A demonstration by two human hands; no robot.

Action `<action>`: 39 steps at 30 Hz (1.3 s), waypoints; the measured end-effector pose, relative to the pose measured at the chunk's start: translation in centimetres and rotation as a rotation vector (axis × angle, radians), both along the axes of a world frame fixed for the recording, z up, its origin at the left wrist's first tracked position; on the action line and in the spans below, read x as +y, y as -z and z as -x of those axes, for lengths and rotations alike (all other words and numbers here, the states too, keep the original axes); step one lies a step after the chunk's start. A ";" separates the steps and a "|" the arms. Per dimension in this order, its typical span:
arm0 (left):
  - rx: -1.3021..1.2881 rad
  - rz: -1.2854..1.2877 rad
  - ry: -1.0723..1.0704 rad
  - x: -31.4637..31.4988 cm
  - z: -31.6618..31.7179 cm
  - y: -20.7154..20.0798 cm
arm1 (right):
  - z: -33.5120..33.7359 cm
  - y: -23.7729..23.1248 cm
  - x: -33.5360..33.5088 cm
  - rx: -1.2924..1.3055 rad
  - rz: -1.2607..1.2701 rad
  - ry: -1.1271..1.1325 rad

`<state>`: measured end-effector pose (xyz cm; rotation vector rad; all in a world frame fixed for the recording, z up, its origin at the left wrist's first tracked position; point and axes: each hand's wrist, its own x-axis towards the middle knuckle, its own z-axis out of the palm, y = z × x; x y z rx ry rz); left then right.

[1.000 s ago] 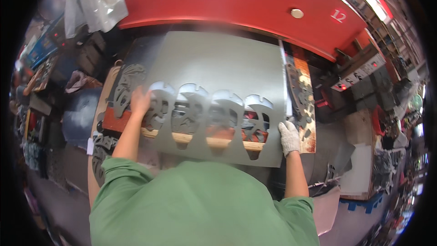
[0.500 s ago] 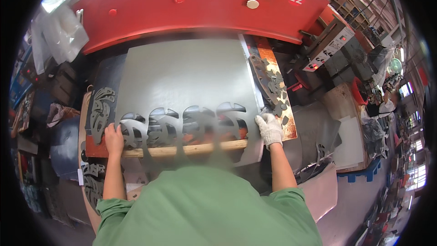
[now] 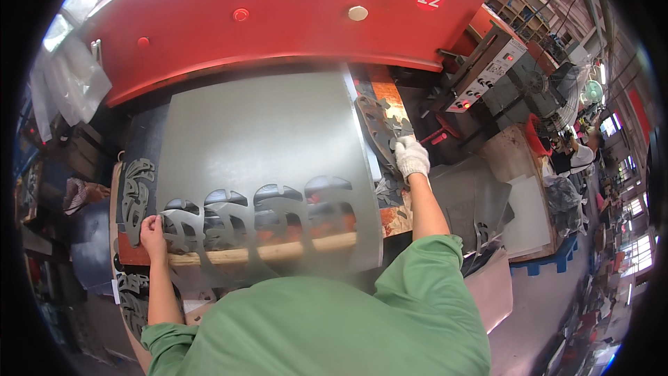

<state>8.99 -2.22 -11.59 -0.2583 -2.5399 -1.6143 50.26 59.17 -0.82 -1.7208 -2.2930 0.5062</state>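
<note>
A large grey sheet lies over the work surface, with a row of curved cut-outs along its near edge. My bare left hand pinches the near left edge of this sheet. My right hand, in a white knitted glove, is beyond the sheet's right edge with its fingers curled down. It is beside a long dark perforated piece that looks like a cutting die, among small grey scraps. What its fingers close on is hidden. Stacked curved grey cut pieces lie left of the sheet.
A red machine beam with round buttons spans the far side. At the right stands a control box with knobs. A wooden bar runs under the sheet's near edge. More grey sheets lie to the right.
My right hand has left the sheet's right edge and moved farther away, to the dark perforated piece and the scraps. My left hand stays on the sheet's edge. The view has shifted slightly.
</note>
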 end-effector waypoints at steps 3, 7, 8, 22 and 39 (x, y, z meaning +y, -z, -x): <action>0.001 -0.037 -0.013 -0.3 0.2 0.4 | -0.7 -1.0 0.2 0.091 -0.192 0.075; 0.069 0.028 -0.017 -0.8 0.4 1.1 | 1.3 -3.8 0.0 0.127 -0.014 -0.131; 0.062 0.018 -0.013 -0.9 0.5 1.3 | 2.2 -4.1 -0.6 0.186 -0.020 -0.118; 0.077 0.131 -0.024 -0.8 0.6 1.2 | 6.4 -3.6 1.7 0.561 0.410 -0.225; 0.102 0.153 -0.015 -0.3 -0.9 -0.2 | 0.7 -4.2 0.8 1.919 1.513 -0.401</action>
